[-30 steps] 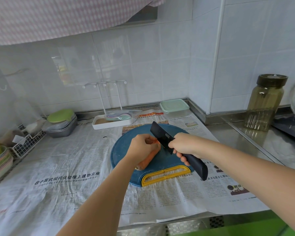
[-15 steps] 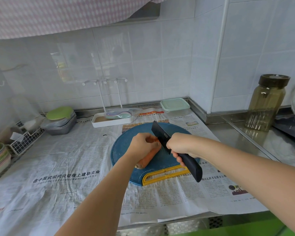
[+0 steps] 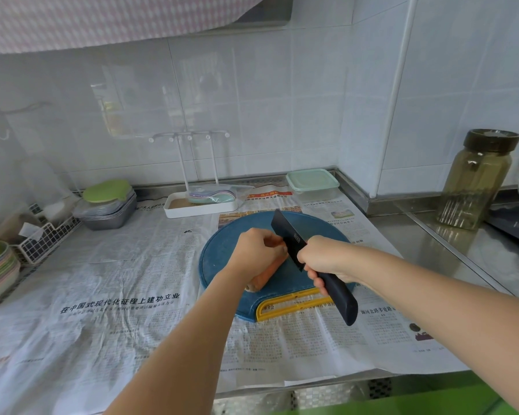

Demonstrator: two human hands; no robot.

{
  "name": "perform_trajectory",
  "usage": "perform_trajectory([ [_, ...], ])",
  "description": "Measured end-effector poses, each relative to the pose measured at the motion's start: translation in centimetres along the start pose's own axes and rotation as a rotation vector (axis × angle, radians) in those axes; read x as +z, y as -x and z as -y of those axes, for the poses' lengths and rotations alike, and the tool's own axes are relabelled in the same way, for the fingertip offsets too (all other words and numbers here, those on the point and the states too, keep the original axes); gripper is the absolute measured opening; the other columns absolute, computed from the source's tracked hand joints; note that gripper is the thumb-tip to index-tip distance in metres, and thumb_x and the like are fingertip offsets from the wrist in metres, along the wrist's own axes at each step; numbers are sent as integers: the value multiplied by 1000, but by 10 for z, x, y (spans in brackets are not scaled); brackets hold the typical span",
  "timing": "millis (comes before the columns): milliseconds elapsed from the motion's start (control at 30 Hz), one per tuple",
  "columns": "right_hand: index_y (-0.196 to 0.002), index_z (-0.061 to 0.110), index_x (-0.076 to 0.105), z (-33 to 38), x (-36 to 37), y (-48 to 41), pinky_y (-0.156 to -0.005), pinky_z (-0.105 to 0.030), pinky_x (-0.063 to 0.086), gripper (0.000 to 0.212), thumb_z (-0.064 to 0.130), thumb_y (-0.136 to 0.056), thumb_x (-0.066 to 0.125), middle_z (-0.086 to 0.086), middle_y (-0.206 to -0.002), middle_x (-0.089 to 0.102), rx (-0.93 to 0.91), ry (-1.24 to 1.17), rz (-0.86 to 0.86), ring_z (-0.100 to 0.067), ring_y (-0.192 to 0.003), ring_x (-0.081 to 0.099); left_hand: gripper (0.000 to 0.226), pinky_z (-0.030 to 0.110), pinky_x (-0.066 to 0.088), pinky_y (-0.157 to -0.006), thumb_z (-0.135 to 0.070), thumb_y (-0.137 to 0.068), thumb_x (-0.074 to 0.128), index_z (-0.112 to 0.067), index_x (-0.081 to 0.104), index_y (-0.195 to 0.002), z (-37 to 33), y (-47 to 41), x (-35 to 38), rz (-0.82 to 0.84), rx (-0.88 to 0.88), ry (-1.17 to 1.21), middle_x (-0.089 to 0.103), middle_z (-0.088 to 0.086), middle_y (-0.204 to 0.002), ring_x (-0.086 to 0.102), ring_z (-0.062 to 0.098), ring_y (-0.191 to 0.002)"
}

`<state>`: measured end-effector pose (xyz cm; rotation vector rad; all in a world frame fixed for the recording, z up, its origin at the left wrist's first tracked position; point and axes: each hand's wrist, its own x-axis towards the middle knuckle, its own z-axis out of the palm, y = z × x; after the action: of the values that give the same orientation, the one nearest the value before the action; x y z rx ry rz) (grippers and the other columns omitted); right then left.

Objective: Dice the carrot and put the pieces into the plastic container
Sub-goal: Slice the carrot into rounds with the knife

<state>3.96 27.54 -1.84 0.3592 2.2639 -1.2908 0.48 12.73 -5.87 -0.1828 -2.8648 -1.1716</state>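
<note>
Sheets of newspaper [image 3: 117,310] cover the steel counter from its near edge. On them lies a round blue cutting board [image 3: 219,259], its yellow handle [image 3: 285,307] pointing toward the person. A whole carrot [image 3: 264,275] rests on the board, lying diagonally with its cut stub end nearest. The left hand [image 3: 256,248] has its fingers curled down over the far part of the carrot, holding it to the board. Just right of it, the right hand [image 3: 324,259] grips the handle of a black kitchen knife [image 3: 291,238] with its fingers wrapped round. The blade slants up and away beside the left knuckles, and its edge seems to meet the carrot, though the hands hide the contact. Beyond the board a plastic container [image 3: 312,184] with a pale green lid stands closed near the wall corner, well apart from the carrot. A white rack tray [image 3: 198,202] sits to its left, and an amber jar [image 3: 477,181] stands far right.
</note>
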Motion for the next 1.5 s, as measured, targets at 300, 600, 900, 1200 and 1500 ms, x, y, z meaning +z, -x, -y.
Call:
perform_trajectory([
  [300,-82,1,61,4,9,0,-57,-31,53,18,13,-88,49,-11,-63,59,-9,171,-111,-25,-53,54,27,22,40,-77,-26,-91,61,-19,66,-117,1,-2,-2,7,0,8,66,-1,-113,54,9,-92],
  [600,-78,1,46,4,24,2,-32,-17,38,22,5,-98,39,-11,-57,49,-69,270,-108,-17,-26,41,24,19,40,-72,-27,-89,62,-19,70,-110,5,-4,-5,-13,24,-5,68,0,-109,56,10,-91],
  [900,-71,2,61,13,16,5,-74,-36,58,21,17,-84,53,-11,-66,63,44,195,-160,-25,-57,58,21,29,53,-77,-24,-91,58,-19,74,-103,1,0,-4,-12,54,-76,71,2,-97,64,16,-86],
  [1200,-75,1,48,8,27,-5,-30,-17,39,23,5,-96,41,-10,-49,50,49,255,-105,-19,-32,43,18,8,40,-59,-26,-88,63,-22,75,-100,6,-3,-7,-12,18,26,72,-2,-96,59,6,-80],
  [1500,-76,0,47,8,31,-6,-40,-21,39,22,2,-97,38,-13,-56,51,-54,411,-56,-23,-37,45,21,8,35,-64,-26,-86,67,-20,74,-105,12,-7,-4,-35,-12,96,70,-4,-106,54,0,-81],
])
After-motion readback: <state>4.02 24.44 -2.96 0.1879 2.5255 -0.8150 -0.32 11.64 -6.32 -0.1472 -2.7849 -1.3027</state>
